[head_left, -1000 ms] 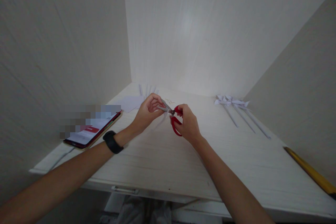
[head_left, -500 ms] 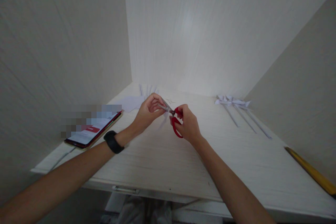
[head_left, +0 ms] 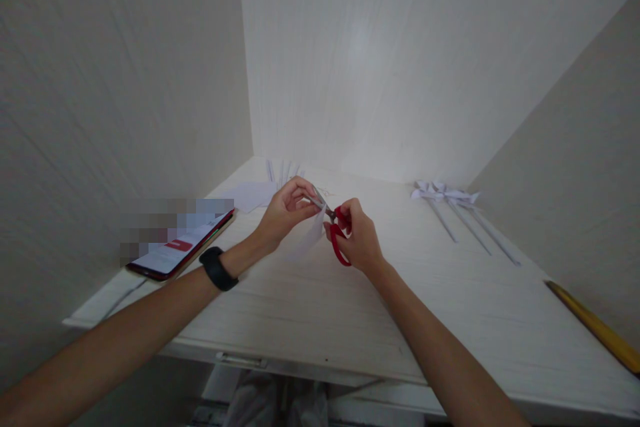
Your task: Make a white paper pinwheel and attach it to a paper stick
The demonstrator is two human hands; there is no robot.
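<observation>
My right hand point(head_left: 356, 232) is closed around the red handles of a pair of scissors point(head_left: 340, 250), whose blades point up and to the left. Between those blades lies part of a piece of white paper point(head_left: 313, 235), which hangs down below them. My left hand point(head_left: 293, 203) pinches the paper's upper end between thumb and fingers, close to the blade tips. The part of the paper inside these fingers is hidden. A black band point(head_left: 218, 269) circles my left wrist.
A phone point(head_left: 180, 247) rests at the left with a cable point(head_left: 123, 297) by it. White paper pieces point(head_left: 253, 195) and thin strips point(head_left: 283, 172) lie behind my left hand. At the right are paper pinwheel-like shapes on sticks point(head_left: 453, 210) and a yellow-edged tool point(head_left: 595, 323).
The white paper has swung into view more broadly below the scissors. The blades look slightly closer together, while both hands have barely moved.
</observation>
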